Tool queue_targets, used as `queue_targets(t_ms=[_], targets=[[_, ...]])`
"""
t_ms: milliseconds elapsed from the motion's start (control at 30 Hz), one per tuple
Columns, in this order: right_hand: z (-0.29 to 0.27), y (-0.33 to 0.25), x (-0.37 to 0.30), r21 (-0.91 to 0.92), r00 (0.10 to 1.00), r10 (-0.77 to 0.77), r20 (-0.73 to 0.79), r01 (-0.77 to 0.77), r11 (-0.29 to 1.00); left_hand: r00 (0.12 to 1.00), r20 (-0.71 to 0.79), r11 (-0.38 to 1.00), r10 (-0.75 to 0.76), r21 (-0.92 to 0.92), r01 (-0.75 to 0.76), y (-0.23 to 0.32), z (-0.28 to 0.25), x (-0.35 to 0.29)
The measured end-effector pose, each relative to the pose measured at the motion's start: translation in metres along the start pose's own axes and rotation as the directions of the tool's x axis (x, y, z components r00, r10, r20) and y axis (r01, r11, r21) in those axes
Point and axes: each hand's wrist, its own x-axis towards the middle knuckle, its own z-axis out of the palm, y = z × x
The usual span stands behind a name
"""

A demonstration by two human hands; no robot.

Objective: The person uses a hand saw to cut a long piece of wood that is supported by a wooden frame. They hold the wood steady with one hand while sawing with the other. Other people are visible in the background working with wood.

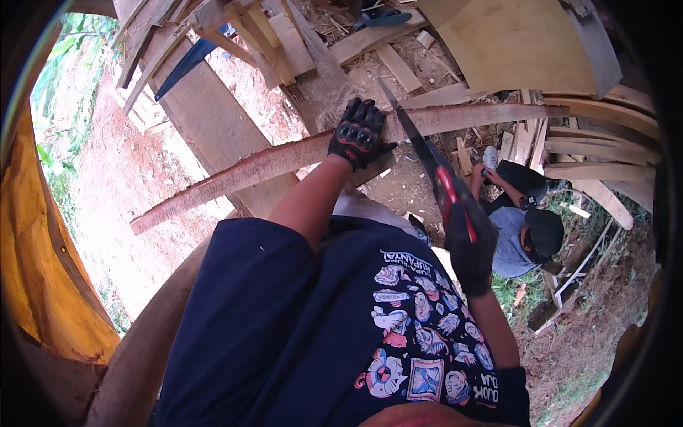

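Plank (235, 178) beneath palm-down left hand (358, 134).

This looks like a rough open-air woodworking shop, at least partly outdoors. A handsaw (447, 186) with a red and black handle shows right of centre, beside a long rough-edged plank (277, 158) that runs across the frame. Curved boards (605, 151) lie piled at the right, a plywood-like sheet (512, 46) fills the upper right, and a timber frame (260, 39) stands at upper centre. Wood offcuts (398, 67) litter the ground there. Bare reddish earth (117, 178) and green plants (67, 53) at the left, with more soil (590, 334) at the lower right, show the outdoor setting.
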Motion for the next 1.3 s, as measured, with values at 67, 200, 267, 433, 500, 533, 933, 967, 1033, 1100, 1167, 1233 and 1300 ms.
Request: queue_targets(t_ms=[67, 200, 267, 433, 500, 533, 933, 967, 1033, 1100, 1167, 1233, 1300], targets=[[-0.020, -0.017, 0.002, 0.197, 0.964, 0.250, 0.095, -0.264, 0.944, 1.000, 0.025, 1.000, -0.016, -0.015, 0.016, -0.002, -0.006, 0.002], [0.092, 0.040, 0.112, -0.222, 0.931, -0.282, -0.233, 0.231, 0.947, 1.000, 0.027, 0.998, 0.014, -0.056, -0.013, -0.002, -0.002, 0.007], [0.143, 0.062, 0.176, 0.097, 0.986, -0.006, -0.166, 0.022, 0.995, 0.996, 0.077, 0.998, 0.042, -0.055, -0.038, 0.001, 0.000, 0.003], [0.115, 0.041, 0.113, -0.006, 0.993, -0.098, -0.059, 0.098, 0.995, 0.996, 0.088, 1.000, 0.009, -0.009, -0.008, -0.009, 0.003, 0.003], [0.044, 0.008, 0.049, 0.159, 0.992, 0.076, 0.099, -0.091, 0.983, 0.992, 0.129, 1.000, 0.009, -0.004, -0.009, -0.008, 0.004, 0.004], [0.013, -0.009, 0.028, -0.163, 0.982, -0.001, 0.190, 0.032, 0.986, 0.989, 0.149, 1.000, 0.008, 0.010, -0.009, -0.008, 0.003, 0.005], [0.174, 0.041, 0.199, 0.125, 0.972, 0.231, 0.031, -0.233, 0.964, 0.978, 0.201, 0.996, 0.053, 0.054, -0.065, -0.008, -0.006, 0.005], [0.162, 0.036, 0.182, 0.305, 0.977, 0.183, -0.106, -0.143, 0.941, 0.984, 0.175, 0.997, 0.031, 0.058, -0.042, -0.011, -0.003, 0.006], [0.116, 0.021, 0.117, 0.180, 0.992, 0.084, -0.098, -0.066, 0.981, 0.991, 0.132, 0.999, 0.013, 0.037, -0.018, -0.008, 0.003, 0.004], [0.064, -0.001, 0.061, 0.066, 0.995, 0.103, -0.009, -0.102, 0.993, 0.996, 0.089, 1.000, 0.018, -0.007, -0.018, -0.006, -0.002, 0.003], [0.022, -0.023, 0.014, -0.048, 0.976, 0.183, 0.117, -0.178, 0.983, 0.994, 0.113, 1.000, 0.014, 0.008, -0.015, -0.006, 0.000, 0.003], [0.015, -0.033, 0.032, 0.209, 0.917, 0.385, 0.106, -0.399, 0.893, 0.991, 0.134, 1.000, 0.017, -0.028, -0.013, -0.007, -0.001, 0.006], [0.060, 0.003, 0.064, 0.236, 0.959, 0.277, 0.054, -0.282, 0.930, 0.987, 0.163, 0.997, 0.005, -0.075, 0.007, -0.008, 0.000, 0.005]])
